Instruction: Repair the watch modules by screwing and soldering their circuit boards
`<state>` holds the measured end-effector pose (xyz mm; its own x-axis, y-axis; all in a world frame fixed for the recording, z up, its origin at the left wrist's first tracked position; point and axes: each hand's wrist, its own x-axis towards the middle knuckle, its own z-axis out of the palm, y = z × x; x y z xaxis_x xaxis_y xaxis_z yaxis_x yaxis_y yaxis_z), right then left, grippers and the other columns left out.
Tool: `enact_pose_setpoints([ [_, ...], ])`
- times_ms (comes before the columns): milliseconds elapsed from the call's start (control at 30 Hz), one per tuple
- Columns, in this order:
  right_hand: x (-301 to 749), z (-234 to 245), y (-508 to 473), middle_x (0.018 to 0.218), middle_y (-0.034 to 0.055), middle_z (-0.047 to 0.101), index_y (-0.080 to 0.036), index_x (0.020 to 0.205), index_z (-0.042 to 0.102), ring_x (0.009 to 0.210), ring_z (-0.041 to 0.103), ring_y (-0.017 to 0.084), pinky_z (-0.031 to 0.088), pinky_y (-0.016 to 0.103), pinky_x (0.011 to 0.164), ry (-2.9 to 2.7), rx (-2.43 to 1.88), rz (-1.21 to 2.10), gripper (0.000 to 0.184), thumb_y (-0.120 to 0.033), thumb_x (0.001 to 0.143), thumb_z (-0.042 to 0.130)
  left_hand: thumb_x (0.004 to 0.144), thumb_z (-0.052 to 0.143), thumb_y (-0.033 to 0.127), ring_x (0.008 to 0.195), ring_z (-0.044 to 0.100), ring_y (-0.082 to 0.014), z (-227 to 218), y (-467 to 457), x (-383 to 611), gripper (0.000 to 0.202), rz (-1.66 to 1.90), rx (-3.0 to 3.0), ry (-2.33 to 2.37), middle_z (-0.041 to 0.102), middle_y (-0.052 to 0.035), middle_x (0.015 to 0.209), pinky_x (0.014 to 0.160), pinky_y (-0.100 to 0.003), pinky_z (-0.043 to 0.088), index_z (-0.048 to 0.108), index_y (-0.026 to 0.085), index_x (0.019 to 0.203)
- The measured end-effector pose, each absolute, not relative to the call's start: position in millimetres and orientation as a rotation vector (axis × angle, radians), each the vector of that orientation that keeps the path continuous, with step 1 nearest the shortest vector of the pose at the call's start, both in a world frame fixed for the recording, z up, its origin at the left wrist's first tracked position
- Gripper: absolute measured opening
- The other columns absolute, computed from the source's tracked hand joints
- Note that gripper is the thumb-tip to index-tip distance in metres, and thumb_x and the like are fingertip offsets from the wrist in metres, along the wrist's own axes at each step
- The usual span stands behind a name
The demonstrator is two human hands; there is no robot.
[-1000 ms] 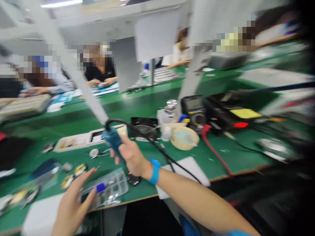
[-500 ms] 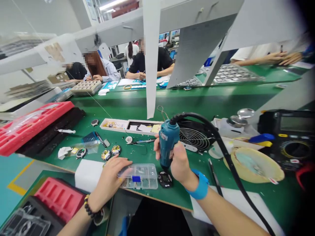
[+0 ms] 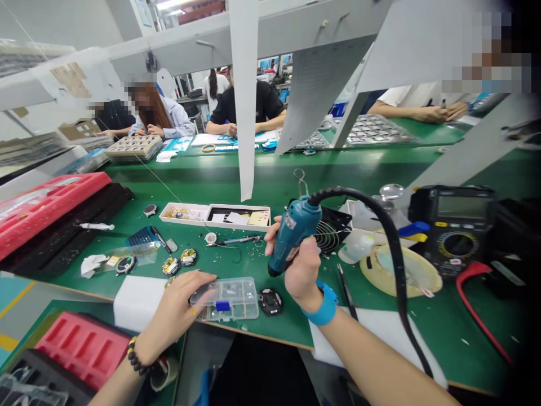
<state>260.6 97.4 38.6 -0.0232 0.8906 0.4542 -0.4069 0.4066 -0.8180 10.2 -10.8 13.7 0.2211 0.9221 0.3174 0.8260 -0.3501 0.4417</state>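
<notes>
My right hand [image 3: 301, 270] is wrapped round a teal electric screwdriver [image 3: 295, 231], tilted with its dark nose down to the left. A thick black cable runs from its top, beside a wire hanging loop. Just below the nose, apart from it, a round black watch part [image 3: 270, 301] lies on the bench. My left hand [image 3: 186, 296] grips the left end of a clear plastic compartment box [image 3: 236, 299] with a blue latch; its lid seems slightly raised, and small parts show inside. Behind that hand lie two round watch movements [image 3: 188, 257].
Tweezers [image 3: 346, 290] and a cream dish [image 3: 399, 270] are on the right, near a multimeter [image 3: 454, 225]. A white parts tray [image 3: 186, 214] and a pen-like tool [image 3: 240, 241] lie further back. Red foam trays [image 3: 51, 206] stand at left. Several co-workers sit across the bench.
The screwdriver has lifted off the black watch part and tilted, its nose now pointing down-left. My left hand stays on the box. The whole view has shifted a little.
</notes>
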Motion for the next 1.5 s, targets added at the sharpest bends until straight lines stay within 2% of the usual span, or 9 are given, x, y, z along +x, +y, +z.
enact_pose_setpoints([
  [133, 262.1, 40.7, 102.0, 0.087, 0.001, 0.059, -0.024, 0.108, 0.057, 0.06, 0.053, 0.014, 0.045, 0.03, 0.055, -1.126, -0.571, 1.13, 0.048, -0.069, 0.098, 0.045, 0.106, 0.056, 0.044, 0.105, 0.074, -0.0228, 14.7, -7.3, 12.1, 0.028, 0.84, 2.302, 1.628, 0.077, -0.006, 0.115, 0.092, -0.035, 0.061, 0.073, 0.027, 0.12],
  [233, 263.9, 46.2, 106.0, 0.082, -0.0013, 0.058, -0.024, 0.112, 0.056, 0.057, 0.053, 0.013, 0.044, 0.028, 0.052, -1.139, -0.588, 1.163, 0.047, -0.067, 0.095, 0.055, 0.106, 0.056, 0.045, 0.103, 0.074, -0.0223, 12.6, -5.2, 11.3, 0.028, 0.876, 2.266, 1.614, 0.078, -0.0057, 0.113, 0.089, -0.034, 0.061, 0.074, 0.027, 0.117],
  [333, 265.9, 54.2, 107.9, 0.07, -0.0034, 0.057, -0.022, 0.102, 0.059, 0.054, 0.054, 0.013, 0.047, 0.028, 0.055, -1.206, -0.698, 1.136, 0.039, -0.058, 0.091, 0.069, 0.106, 0.056, 0.047, 0.103, 0.074, -0.0224, 8.5, -4.8, 9.8, 0.028, 0.925, 2.199, 1.638, 0.079, -0.0042, 0.113, 0.088, -0.033, 0.061, 0.075, 0.028, 0.115],
  [400, 266.8, 57.5, 108.3, 0.064, -0.0036, 0.057, -0.021, 0.093, 0.06, 0.055, 0.055, 0.013, 0.049, 0.028, 0.058, -1.239, -0.768, 1.099, 0.033, -0.051, 0.091, 0.072, 0.105, 0.057, 0.048, 0.102, 0.075, -0.0222, 6.2, -5.3, 10.0, 0.03, 0.973, 2.123, 1.686, 0.079, -0.003, 0.112, 0.09, -0.033, 0.061, 0.073, 0.028, 0.12],
  [533, 266.5, 54.3, 110.5, 0.065, -0.0037, 0.058, -0.02, 0.091, 0.059, 0.052, 0.054, 0.011, 0.046, 0.026, 0.054, -1.186, -0.768, 1.096, 0.031, -0.047, 0.093, 0.074, 0.106, 0.056, 0.05, 0.108, 0.075, -0.0227, 3.4, -6.7, 12.5, 0.036, 1.024, 2.035, 1.778, 0.078, -0.0027, 0.119, 0.093, -0.034, 0.06, 0.067, 0.027, 0.131],
  [633, 264.5, 50.6, 113.6, 0.066, -0.0044, 0.058, -0.021, 0.093, 0.059, 0.051, 0.053, 0.011, 0.045, 0.025, 0.052, -1.117, -0.739, 1.086, 0.03, -0.045, 0.092, 0.075, 0.107, 0.054, 0.049, 0.113, 0.074, -0.023, 0.8, -7.1, 13.7, 0.034, 1.039, 2.054, 1.804, 0.076, -0.0031, 0.125, 0.095, -0.035, 0.059, 0.068, 0.026, 0.128],
  [967, 251.3, 65.5, 125.7, 0.067, -0.0044, 0.058, -0.021, 0.09, 0.057, 0.052, 0.053, 0.011, 0.045, 0.025, 0.054, -1.053, -0.712, 1.08, 0.029, -0.042, 0.088, 0.078, 0.109, 0.053, 0.038, 0.107, 0.072, -0.0209, -8.1, -8.5, 12.5, 0.025, 1.191, 2.051, 1.787, 0.077, -0.0035, 0.116, 0.094, -0.033, 0.056, 0.071, 0.024, 0.118],
  [1267, 225.0, 62.3, 141.9, 0.06, -0.0056, 0.057, -0.021, 0.084, 0.057, 0.049, 0.053, 0.011, 0.046, 0.025, 0.054, -1.067, -0.679, 1.059, 0.03, -0.045, 0.088, 0.075, 0.107, 0.056, 0.041, 0.1, 0.072, -0.0185, -4.1, -12.1, 2.3, 0.023, 1.148, 2.024, 1.661, 0.077, -0.0004, 0.107, 0.087, -0.028, 0.056, 0.075, 0.027, 0.108],
  [1500, 223.1, 51.2, 140.5, 0.06, -0.0061, 0.058, -0.021, 0.088, 0.057, 0.051, 0.055, 0.012, 0.048, 0.027, 0.057, -1.057, -0.717, 1.033, 0.033, -0.049, 0.088, 0.075, 0.103, 0.061, 0.045, 0.103, 0.072, -0.0185, -2.1, -13.7, 4.7, 0.022, 1.185, 1.897, 1.75, 0.077, 0.0007, 0.112, 0.09, -0.027, 0.055, 0.075, 0.03, 0.113],
])
